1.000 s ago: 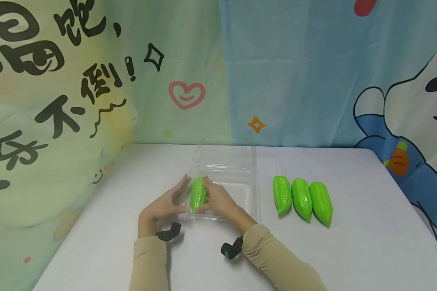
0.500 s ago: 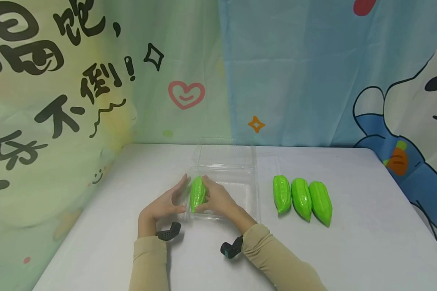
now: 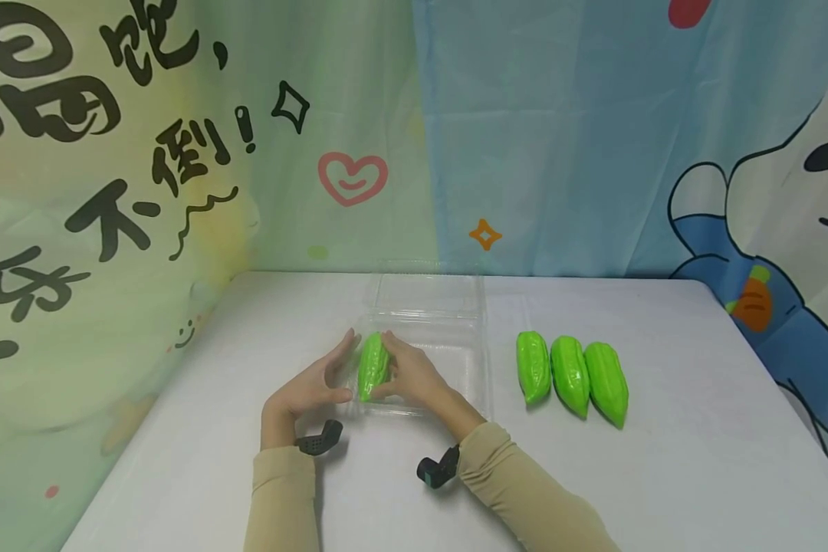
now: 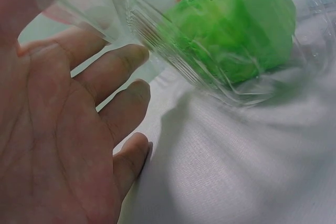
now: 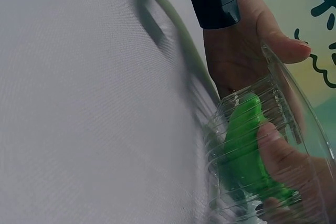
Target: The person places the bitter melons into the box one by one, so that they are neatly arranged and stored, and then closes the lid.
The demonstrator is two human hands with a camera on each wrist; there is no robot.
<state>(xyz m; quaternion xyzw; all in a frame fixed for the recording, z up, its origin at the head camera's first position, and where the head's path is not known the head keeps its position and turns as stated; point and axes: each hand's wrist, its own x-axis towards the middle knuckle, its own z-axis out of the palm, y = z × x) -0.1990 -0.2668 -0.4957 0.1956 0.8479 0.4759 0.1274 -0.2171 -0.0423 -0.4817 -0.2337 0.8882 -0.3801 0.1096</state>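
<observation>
A clear plastic clamshell box (image 3: pixel 458 376) sits on the white table, its lid (image 3: pixel 428 295) folded back away from me. Inside, along its left wall, a bright green, ribbed, gourd-shaped piece (image 3: pixel 372 368) with a pointed near end stands lengthwise. My right hand (image 3: pixel 417 376) pinches it between thumb and fingers from the right, and the thumb shows through the clear wall in the right wrist view. My left hand (image 3: pixel 310 391) is at the outside of the left wall, fingers and thumb spread; in the left wrist view its fingers (image 4: pixel 126 100) are loosely extended with nothing gripped.
Three more green gourd-shaped pieces (image 3: pixel 534 368) lie side by side on the table (image 3: pixel 697 460) to the right of the box. A printed curtain (image 3: pixel 566 153) hangs behind and at the left. Each wrist wears a small black camera (image 3: pixel 438 469).
Hardly anything moves. The green piece in my right hand shifts very slightly left toward the box wall, while my left hand stays where it was.
</observation>
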